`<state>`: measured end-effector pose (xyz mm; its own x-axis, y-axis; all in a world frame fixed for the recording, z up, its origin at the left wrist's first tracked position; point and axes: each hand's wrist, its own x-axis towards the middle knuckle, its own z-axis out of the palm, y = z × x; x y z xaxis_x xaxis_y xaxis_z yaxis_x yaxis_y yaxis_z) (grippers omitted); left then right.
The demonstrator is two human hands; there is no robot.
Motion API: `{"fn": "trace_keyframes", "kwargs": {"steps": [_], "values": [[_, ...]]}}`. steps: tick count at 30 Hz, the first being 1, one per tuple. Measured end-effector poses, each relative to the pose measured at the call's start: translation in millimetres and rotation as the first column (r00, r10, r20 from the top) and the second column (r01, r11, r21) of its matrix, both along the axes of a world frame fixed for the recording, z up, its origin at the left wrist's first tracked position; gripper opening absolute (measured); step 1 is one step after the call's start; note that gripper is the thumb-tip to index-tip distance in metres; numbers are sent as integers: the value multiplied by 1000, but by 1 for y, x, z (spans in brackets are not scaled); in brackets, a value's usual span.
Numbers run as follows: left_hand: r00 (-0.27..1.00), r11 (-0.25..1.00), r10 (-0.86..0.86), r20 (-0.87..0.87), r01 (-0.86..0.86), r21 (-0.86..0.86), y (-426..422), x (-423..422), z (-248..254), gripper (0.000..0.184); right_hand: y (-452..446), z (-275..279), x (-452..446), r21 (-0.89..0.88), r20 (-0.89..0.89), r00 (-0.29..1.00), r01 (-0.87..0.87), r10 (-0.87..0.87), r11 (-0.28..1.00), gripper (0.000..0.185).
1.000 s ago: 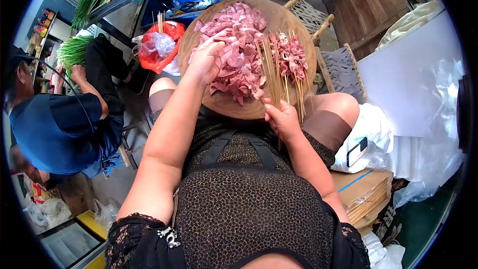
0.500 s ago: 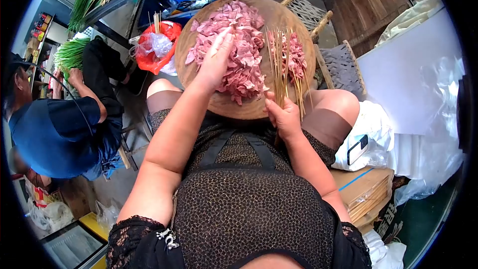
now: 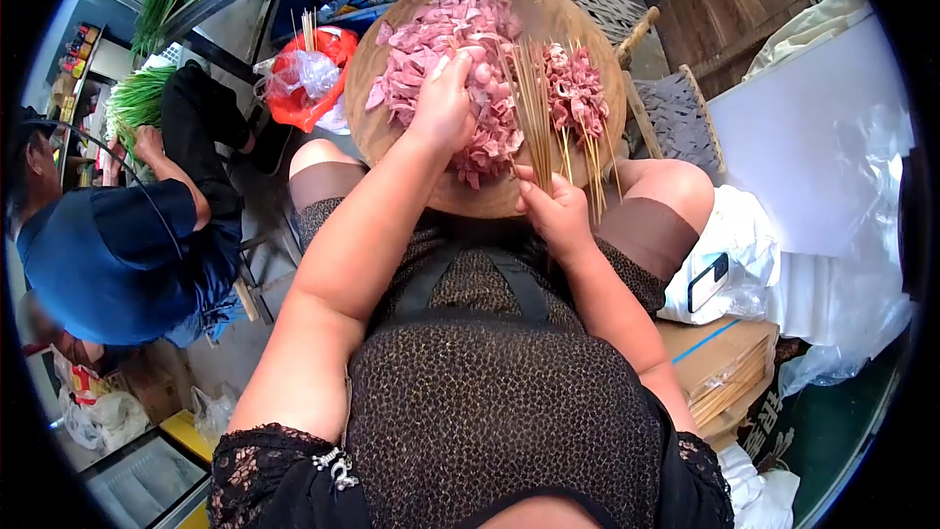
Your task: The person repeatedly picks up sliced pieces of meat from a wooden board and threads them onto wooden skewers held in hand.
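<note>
A heap of pink raw meat pieces [image 3: 421,44] lies on a round wooden board [image 3: 367,132] across my lap. My left hand [image 3: 447,103] is on the right part of the heap, its fingers curled on a piece of meat, partly hidden by the hand itself. My right hand [image 3: 558,211] is closed around the lower part of a bundle of bamboo skewers [image 3: 532,103], which stands up over the board with tips pointing away from me. Right of the bundle lie several skewers threaded with meat [image 3: 578,88], their bare ends toward me.
A person in a dark blue shirt [image 3: 108,245] sits at left, holding green stalks [image 3: 137,103]. A red plastic bag [image 3: 294,103] with skewers stands left of the board. At right are woven stools [image 3: 676,122], a phone [image 3: 708,282] on white bags and a cardboard box [image 3: 720,358].
My left hand has moved slightly right and its fingers have curled over the meat. My right hand still grips the skewers; the bundle leans a little more left. The view has shifted slightly.
</note>
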<state>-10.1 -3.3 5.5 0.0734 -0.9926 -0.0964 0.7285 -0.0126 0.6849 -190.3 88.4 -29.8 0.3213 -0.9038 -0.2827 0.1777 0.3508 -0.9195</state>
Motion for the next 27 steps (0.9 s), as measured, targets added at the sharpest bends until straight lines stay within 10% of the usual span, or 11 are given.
{"fn": "trace_keyframes", "kwargs": {"steps": [7, 11, 23, 27], "values": [[996, 998, -45, 78, 42, 38, 3, 1, 4, 23, 0, 15, -1, 87, 62, 998, -28, 23, 996, 25], [927, 927, -357, -116, 367, 79, 18, 3, 4, 38, -3, 18, -3, 122, 125, 992, -1, -15, 993, 24], [962, 963, -268, 42, 269, 4, 26, -19, 20, 52, -19, 32, -16, -125, -31, 991, 123, -128, 984, 24], [945, 995, -18, 326, -16, 101, 5, 21, 19, 48, -63, 38, -46, -246, -214, 935, 230, -284, 942, 27]]}}
